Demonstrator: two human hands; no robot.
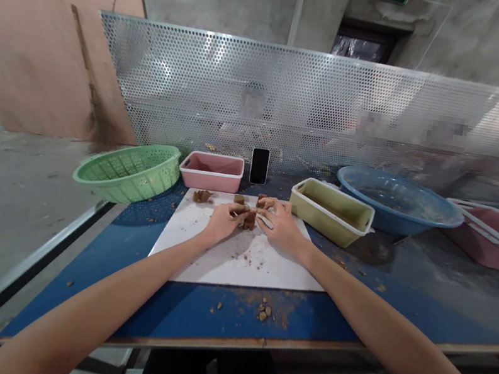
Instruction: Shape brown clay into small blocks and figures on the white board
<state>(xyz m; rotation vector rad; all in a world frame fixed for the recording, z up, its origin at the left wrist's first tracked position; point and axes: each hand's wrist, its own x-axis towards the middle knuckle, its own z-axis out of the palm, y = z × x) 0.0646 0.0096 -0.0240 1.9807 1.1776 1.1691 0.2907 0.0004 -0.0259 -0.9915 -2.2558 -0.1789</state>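
Over a white board [199,261], both hands meet at a small brown clay piece [249,220], which looks upright and blocky. My left hand [223,222] pinches it from the left with thumb and fingers. From the other side, my right hand [280,223] has its thumb and fingertips closed on its upper part. Fingers hide part of the piece. Just behind them sits a small brown clay block [239,199], and another brown lump [261,199] is partly covered by my right hand. A crumbled clay lump [202,196] lies at the board's back left.
Behind the board are a green basket [135,184], a pink bin [212,181], a phone-like device [259,166], an olive bin [327,221] and a blue basin [397,221]. Pink bins [498,244] stand right. Clay bits [264,311] lie near the table's front edge.
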